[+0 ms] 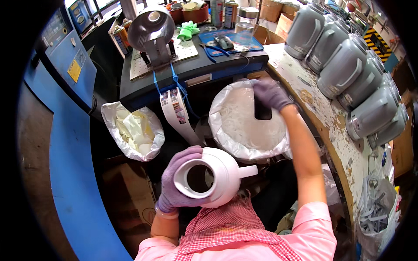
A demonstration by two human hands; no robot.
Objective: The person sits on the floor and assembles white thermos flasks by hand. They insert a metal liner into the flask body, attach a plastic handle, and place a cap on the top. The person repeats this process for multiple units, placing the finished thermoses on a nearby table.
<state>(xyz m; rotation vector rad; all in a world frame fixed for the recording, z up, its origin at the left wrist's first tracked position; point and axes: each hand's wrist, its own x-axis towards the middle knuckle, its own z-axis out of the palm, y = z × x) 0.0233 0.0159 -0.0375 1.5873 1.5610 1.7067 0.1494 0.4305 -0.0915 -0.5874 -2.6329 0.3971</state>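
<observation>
My left hand (176,182), in a greyish-purple glove, is closed round the neck of a white jug (226,174) in my lap. The jug lies tilted with its round, dark mouth toward the left, and its handle sticks out to the right. My right hand (272,93), gloved likewise, is stretched forward over the right edge of a bin (222,137) lined with a white bag. Motion blurs its fingers, so any hold is unclear. Whitish translucent scraps (241,119) fill the bin. Right below that hand shows a black rectangular shape (262,108) of unclear kind.
Several grey jugs (342,65) line the worn bench (305,87) at right. On the dark table (204,65) ahead stand a metal fixture (152,32), pliers (211,53) and a glass jar (244,28). A label roll (176,108) hangs beside a smaller lined bin (133,130).
</observation>
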